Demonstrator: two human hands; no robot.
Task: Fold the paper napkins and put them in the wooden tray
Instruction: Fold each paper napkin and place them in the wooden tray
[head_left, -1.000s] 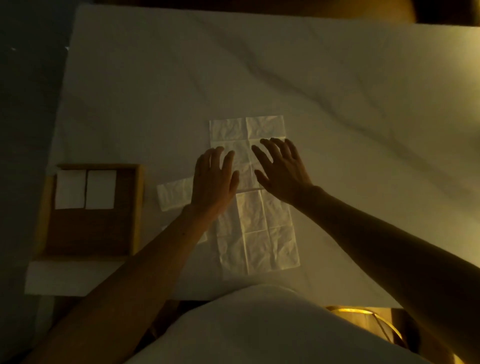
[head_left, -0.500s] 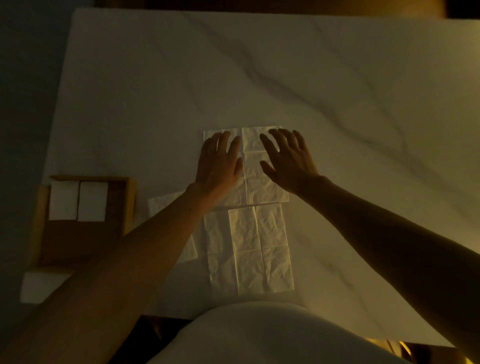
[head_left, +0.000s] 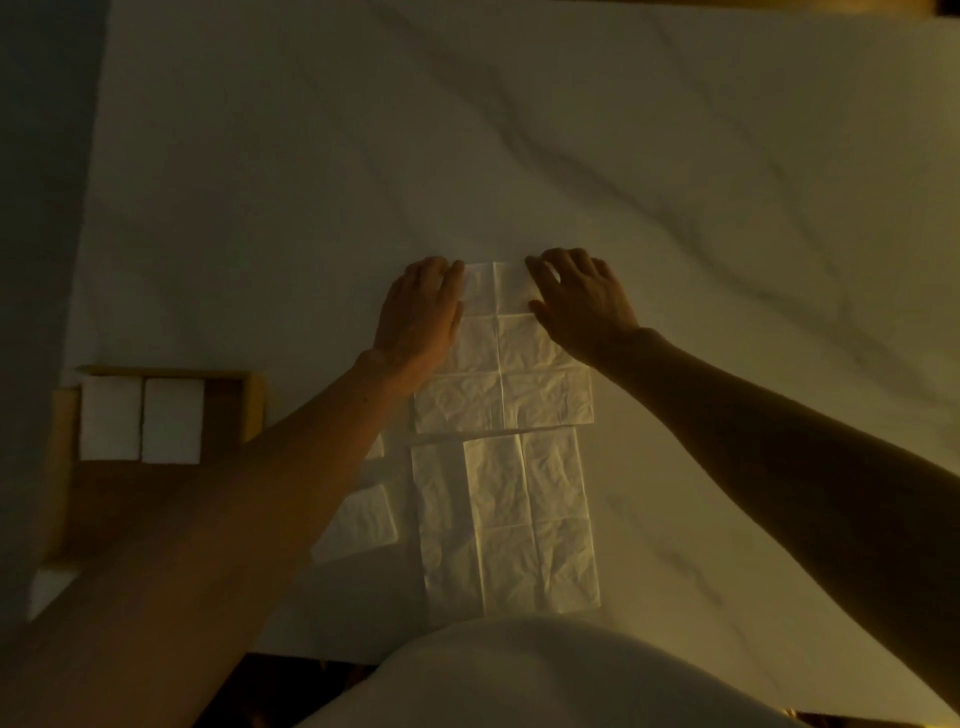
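Note:
An unfolded white paper napkin (head_left: 506, 384) lies flat on the marble table. My left hand (head_left: 421, 317) rests on its far left corner and my right hand (head_left: 582, 301) on its far right corner, fingers curled at the far edge. Whether the fingers pinch the paper I cannot tell. A second unfolded napkin (head_left: 511, 519) lies nearer me, just below the first. The wooden tray (head_left: 254, 400) sits at the left table edge with two folded napkins (head_left: 140, 418) side by side in its far end.
Another napkin (head_left: 363, 519) lies partly under my left forearm, left of the near napkin. The marble table (head_left: 519, 156) stretches far and right. Its near edge runs just in front of my body.
Both hands have slid away from me along the far napkin, from its middle to its far corners, and the fingers have curled.

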